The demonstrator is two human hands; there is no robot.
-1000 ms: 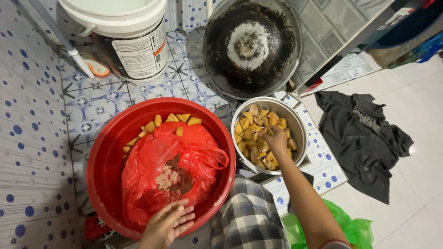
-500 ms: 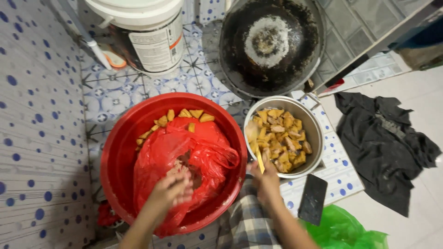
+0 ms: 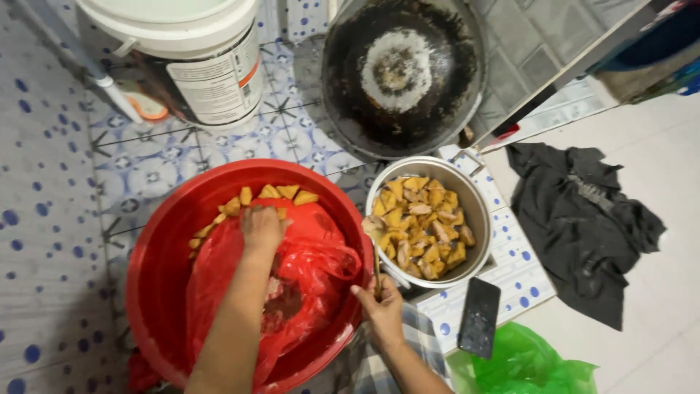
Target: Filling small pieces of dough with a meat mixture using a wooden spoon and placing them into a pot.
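Right hand point(image 3: 380, 306) at near edge, closed round thin knife point(image 3: 377, 264), blade up along rim gap between red basin point(image 3: 157, 292) and metal pot point(image 3: 477, 211); parked there, likely ready for cutting. Left hand point(image 3: 261, 228) reaching into basin, fingers curled down at yellow chunks point(image 3: 277, 193) above red plastic bag point(image 3: 306, 270); actual grip on a piece: cannot tell. Bag lining basin, holding scraps. Pot just beside basin, full of cut pieces, short transfer. Phone point(image 3: 478, 316) on tile edge. Further back: blackened wok point(image 3: 401, 73), white bucket point(image 3: 197, 58).
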